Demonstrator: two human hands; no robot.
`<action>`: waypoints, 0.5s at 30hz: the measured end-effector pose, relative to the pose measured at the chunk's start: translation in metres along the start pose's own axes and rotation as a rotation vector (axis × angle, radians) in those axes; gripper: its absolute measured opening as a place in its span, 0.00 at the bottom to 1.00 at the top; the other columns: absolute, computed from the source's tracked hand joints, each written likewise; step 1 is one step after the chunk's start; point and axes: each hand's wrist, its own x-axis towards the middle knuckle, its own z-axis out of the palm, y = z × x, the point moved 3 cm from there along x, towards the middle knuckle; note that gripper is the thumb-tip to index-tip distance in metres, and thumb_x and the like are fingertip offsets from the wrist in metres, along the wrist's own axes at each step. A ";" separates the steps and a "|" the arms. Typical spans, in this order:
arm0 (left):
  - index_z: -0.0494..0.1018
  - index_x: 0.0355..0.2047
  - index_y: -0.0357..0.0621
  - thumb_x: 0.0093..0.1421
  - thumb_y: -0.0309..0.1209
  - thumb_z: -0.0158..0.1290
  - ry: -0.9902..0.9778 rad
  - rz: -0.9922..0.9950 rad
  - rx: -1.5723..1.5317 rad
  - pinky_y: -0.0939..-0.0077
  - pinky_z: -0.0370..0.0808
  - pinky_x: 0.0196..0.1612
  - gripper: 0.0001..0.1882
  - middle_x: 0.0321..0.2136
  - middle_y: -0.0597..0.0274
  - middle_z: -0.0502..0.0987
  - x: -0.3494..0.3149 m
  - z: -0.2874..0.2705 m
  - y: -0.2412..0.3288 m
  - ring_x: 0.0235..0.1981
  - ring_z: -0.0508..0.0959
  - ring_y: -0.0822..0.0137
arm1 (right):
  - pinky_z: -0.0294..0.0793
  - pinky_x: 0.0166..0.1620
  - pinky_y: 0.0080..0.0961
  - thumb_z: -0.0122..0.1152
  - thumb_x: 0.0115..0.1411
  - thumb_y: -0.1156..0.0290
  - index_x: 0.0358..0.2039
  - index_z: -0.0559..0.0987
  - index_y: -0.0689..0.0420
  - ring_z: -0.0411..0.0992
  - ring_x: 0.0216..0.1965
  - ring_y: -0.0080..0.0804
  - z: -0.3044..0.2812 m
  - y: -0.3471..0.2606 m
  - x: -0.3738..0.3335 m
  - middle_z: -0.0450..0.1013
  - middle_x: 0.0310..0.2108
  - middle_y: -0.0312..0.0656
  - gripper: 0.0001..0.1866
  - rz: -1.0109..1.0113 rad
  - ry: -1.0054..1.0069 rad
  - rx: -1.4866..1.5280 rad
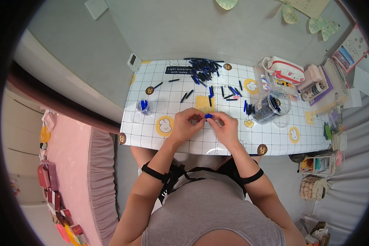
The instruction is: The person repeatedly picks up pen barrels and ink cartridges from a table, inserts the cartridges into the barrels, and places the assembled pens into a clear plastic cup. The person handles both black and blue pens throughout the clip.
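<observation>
Over the near middle of the table, my left hand point(186, 124) and my right hand point(225, 128) meet fingertip to fingertip. Both pinch a small bunch of short blue sticks point(208, 116), which look like pen ink cartridges seen end-on. Just beyond my fingers, one dark cartridge point(210, 101) lies near a yellow printed square. A large heap of blue-and-black cartridges point(204, 67) covers the far middle of the table. To the right, a clear jar point(263, 112) lies tipped on its side with dark cartridges inside. At left stands a small clear cup point(143, 108) holding several blue ones.
The white gridded tabletop point(151, 137) carries scattered single cartridges. A white-and-red pencil case point(283, 70), notebooks point(322, 82) and small boxes crowd its right side. A small white device point(133, 62) is at the far left corner, and a pink bed point(71, 164) lies left.
</observation>
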 end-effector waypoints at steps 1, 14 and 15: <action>0.86 0.42 0.35 0.61 0.18 0.69 -0.001 0.017 -0.002 0.76 0.85 0.42 0.09 0.37 0.60 0.89 0.000 -0.001 0.001 0.36 0.88 0.71 | 0.80 0.37 0.24 0.79 0.62 0.78 0.47 0.89 0.59 0.86 0.36 0.31 0.001 0.000 0.001 0.87 0.37 0.42 0.13 0.011 -0.003 0.004; 0.90 0.47 0.39 0.62 0.20 0.71 -0.034 0.097 0.121 0.76 0.82 0.36 0.12 0.38 0.59 0.89 0.003 -0.003 0.013 0.31 0.85 0.69 | 0.78 0.33 0.27 0.81 0.59 0.78 0.43 0.91 0.58 0.81 0.30 0.34 0.000 -0.008 0.002 0.86 0.37 0.43 0.11 -0.073 0.008 -0.132; 0.90 0.47 0.40 0.63 0.21 0.72 -0.037 0.107 0.129 0.76 0.82 0.36 0.12 0.38 0.59 0.89 0.002 -0.003 0.013 0.31 0.85 0.69 | 0.79 0.33 0.27 0.81 0.59 0.78 0.42 0.91 0.58 0.81 0.30 0.35 0.000 -0.007 0.002 0.86 0.37 0.43 0.11 -0.072 0.014 -0.120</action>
